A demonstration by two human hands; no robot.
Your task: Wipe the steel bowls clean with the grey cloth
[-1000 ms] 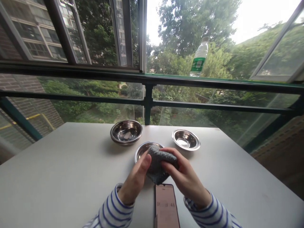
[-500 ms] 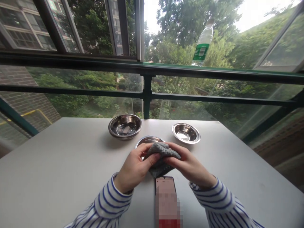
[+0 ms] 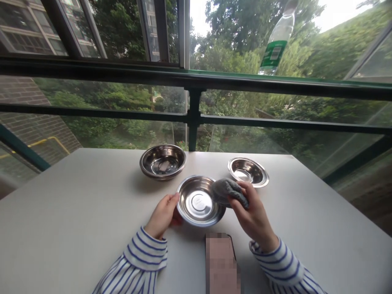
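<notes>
In the middle of the head view a shiny metal bowl (image 3: 199,206) faces up, slightly tilted. My left hand (image 3: 162,214) grips its left rim, thumb on the edge and fingers underneath. My right hand (image 3: 252,212) is closed on a bunched grey cloth (image 3: 228,192). The cloth covers the bowl's right rim; whether it presses on the metal I cannot tell.
Stacked metal bowls (image 3: 163,162) stand at the back left of the white table (image 3: 76,216), and another metal bowl (image 3: 248,172) at the back right. A phone (image 3: 222,263) lies in front. Behind are a dark railing (image 3: 122,73) and a plastic bottle (image 3: 277,43).
My left hand has let go of the cloth and taken the middle bowl by its left rim. My right hand has moved the cloth rightward, over the bowl's right rim. The view has shifted slightly.
</notes>
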